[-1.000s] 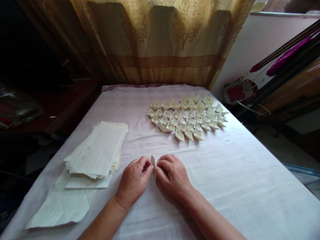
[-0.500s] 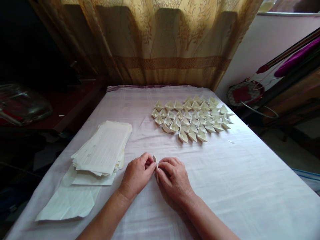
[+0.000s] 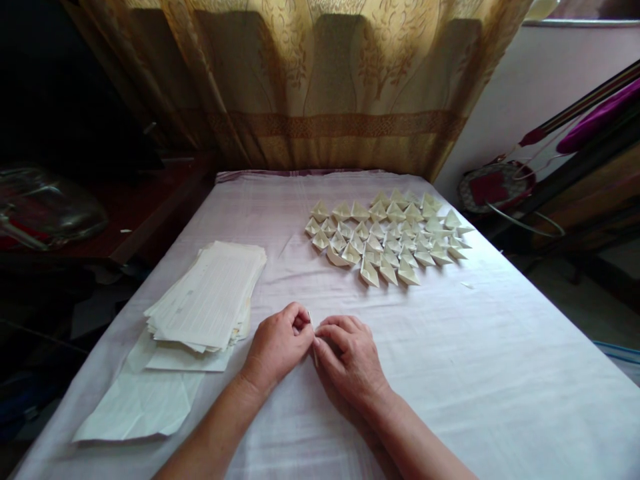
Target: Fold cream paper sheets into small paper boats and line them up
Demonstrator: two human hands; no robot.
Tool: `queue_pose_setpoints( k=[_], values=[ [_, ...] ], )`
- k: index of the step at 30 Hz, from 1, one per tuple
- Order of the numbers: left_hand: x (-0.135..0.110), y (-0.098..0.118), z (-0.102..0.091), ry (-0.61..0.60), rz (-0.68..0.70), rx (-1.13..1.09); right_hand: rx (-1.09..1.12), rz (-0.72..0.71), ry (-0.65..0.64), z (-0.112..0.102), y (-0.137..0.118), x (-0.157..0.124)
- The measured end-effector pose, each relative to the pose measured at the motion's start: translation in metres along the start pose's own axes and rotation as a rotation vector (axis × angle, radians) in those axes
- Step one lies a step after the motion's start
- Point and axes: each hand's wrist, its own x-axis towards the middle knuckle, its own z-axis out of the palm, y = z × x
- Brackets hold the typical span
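My left hand and my right hand meet at the near middle of the table, fingers pinched together on a small folded piece of white paper. Only a thin edge of that paper shows between the fingertips. Both hands rest on the white tablecloth. Left of my left hand lies a stack of lined white paper sheets. Farther back, beyond my right hand, several folded paper boats sit in rows.
A large loose sheet lies under the stack near the table's left edge. A patterned gold curtain hangs behind the table. Dark furniture with a glass bowl stands left; a red round object and rods stand right.
The folded paper has been pressed narrower between my fingertips, so less of it shows. The view has shifted slightly; my hands stay in the same spot.
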Motion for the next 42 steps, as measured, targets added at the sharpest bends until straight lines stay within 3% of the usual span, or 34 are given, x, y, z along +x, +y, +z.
queue_pose_setpoints(
  k=[9, 16, 23, 26, 29, 33, 42],
  values=[
    [0.001, -0.001, 0.001, 0.009, 0.000, 0.040, -0.005, 0.055, 0.005, 0.002, 0.001, 0.004],
    [-0.005, 0.000, 0.005, 0.082, 0.003, 0.093, -0.115, 0.126, 0.023, 0.004, 0.000, 0.003],
    [-0.012, -0.009, 0.010, 0.129, 0.235, 0.054, -0.100, 0.080, -0.015, 0.003, 0.001, 0.002],
    [-0.015, -0.018, 0.007, 0.074, 0.379, 0.085, -0.103, 0.078, -0.023, 0.003, 0.001, 0.000],
    [-0.015, -0.025, 0.003, 0.003, 0.500, 0.169, -0.107, 0.046, -0.035, 0.002, 0.003, -0.001],
    [-0.013, -0.029, -0.003, -0.056, 0.539, 0.206, -0.118, -0.031, -0.092, -0.002, 0.007, 0.001],
    [-0.012, -0.036, -0.009, -0.098, 0.508, -0.123, 0.005, -0.234, -0.308, -0.019, 0.014, 0.016]
  ],
)
